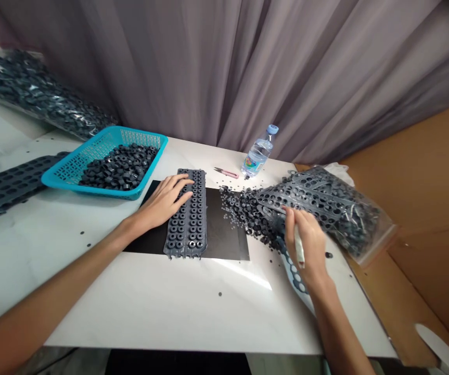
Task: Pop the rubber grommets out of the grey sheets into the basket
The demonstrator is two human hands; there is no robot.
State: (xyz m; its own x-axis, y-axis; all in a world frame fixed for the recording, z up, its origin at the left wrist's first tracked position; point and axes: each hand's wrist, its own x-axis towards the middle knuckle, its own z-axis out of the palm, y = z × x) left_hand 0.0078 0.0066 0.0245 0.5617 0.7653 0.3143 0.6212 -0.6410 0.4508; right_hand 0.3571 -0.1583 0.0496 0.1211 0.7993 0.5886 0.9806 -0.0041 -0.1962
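Observation:
My left hand lies with fingers spread on the upper left part of a dark grey molded rubber sheet with rows of ring-shaped parts. The sheet rests on a black mat. My right hand is closed around a slim tool with a white handle; its tip is hard to make out. That hand is over the right side of the table, beside a heap of small black rubber rings and bits. Just beyond it are perforated grey sheets with empty holes.
A blue basket of black rubber parts stands at left, near another holed sheet and a full plastic bag. Pink-handled thread snips and a water bottle are at the back. A clear bag lies at right by cardboard.

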